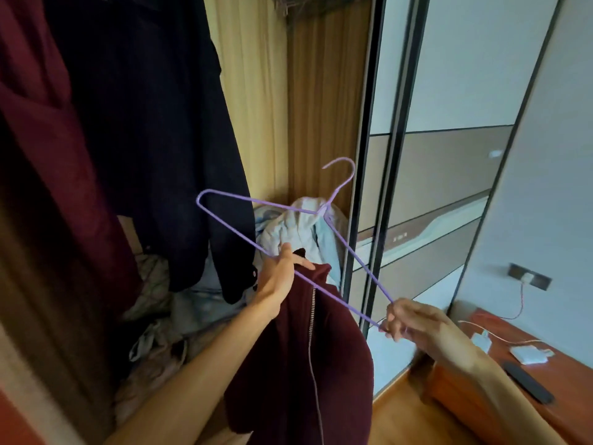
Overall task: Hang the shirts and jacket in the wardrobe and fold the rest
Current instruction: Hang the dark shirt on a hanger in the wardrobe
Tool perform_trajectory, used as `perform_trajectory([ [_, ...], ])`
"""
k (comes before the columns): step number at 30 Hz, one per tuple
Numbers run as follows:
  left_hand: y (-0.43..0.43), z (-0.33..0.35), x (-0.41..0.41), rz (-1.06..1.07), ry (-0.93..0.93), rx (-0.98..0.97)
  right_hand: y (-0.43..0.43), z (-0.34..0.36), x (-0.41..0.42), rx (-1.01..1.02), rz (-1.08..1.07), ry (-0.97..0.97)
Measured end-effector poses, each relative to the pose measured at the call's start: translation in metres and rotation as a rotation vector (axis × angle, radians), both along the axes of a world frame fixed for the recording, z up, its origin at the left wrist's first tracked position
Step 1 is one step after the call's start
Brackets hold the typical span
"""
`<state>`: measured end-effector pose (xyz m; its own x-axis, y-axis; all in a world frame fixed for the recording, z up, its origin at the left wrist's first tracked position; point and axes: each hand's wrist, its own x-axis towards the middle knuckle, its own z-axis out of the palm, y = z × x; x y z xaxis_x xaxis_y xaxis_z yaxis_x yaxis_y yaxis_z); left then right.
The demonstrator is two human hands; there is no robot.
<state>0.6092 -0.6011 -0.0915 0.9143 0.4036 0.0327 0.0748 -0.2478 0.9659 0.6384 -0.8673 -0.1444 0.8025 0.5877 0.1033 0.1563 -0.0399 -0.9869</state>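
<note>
Maroon jacket (288, 364) hangs in the near middle, in front of the open wardrobe, with its collar bunched at the left hand (282, 271). Its lower part is cut off by the bottom edge, and its sleeves cannot be told apart in the dark folds. A silver zip runs down its front, and the cloth looks thick and soft.

The left hand's fingers are curled round the collar. The bottom wire of a purple wire hanger (353, 252) passes through the same grip, though how much of the wire the fingers hold is hard to make out. The right hand (407, 319) is blurred, and it pinches the hanger's near right corner. The hanger is tilted, with its hook pointing up and away, and it is not inside the jacket.

On the left hang a navy garment (154, 123) and a dark red garment (38, 139), both cut off at the top. Behind the hanger lies a pile of pale clothes (301, 226). A sliding door (433, 187) stands to the right. At the near right a wooden bedside table (513, 364) carries a white charger (528, 354) and a black remote (528, 387).
</note>
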Motion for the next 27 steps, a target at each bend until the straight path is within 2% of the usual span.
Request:
perform_trajectory([
  [2,-0.015,-0.019,-0.006,0.018,0.027,0.093,-0.007,0.007,-0.001,-0.280,0.079,-0.093],
  [3,-0.025,-0.027,-0.008,0.020,0.028,0.127,-0.004,0.011,-0.002,-0.333,0.104,-0.098],
  [4,-0.034,-0.035,-0.010,0.015,0.046,0.164,0.003,0.015,-0.004,-0.303,0.120,-0.061],
  [6,-0.053,-0.049,-0.012,-0.011,0.074,0.211,0.023,0.025,-0.007,-0.063,0.128,0.114],
  [8,-0.069,-0.060,-0.016,-0.050,0.106,0.205,0.039,0.034,-0.005,0.142,0.022,0.220],
  [13,-0.083,-0.072,-0.028,-0.199,0.147,0.098,0.023,0.027,0.005,0.270,-0.111,0.222],
  [15,-0.077,-0.080,-0.033,-0.258,0.151,0.141,-0.001,0.013,0.008,0.274,-0.164,0.195],
  [20,-0.060,-0.090,-0.034,-0.240,0.097,0.327,-0.076,-0.026,0.019,0.101,-0.323,0.164],
  [24,-0.066,-0.060,-0.020,-0.123,0.038,0.293,-0.110,-0.058,0.012,-0.017,-0.292,0.195],
  [27,-0.083,-0.058,-0.012,-0.214,0.076,0.394,-0.121,-0.076,-0.002,-0.130,-0.227,0.130],
])
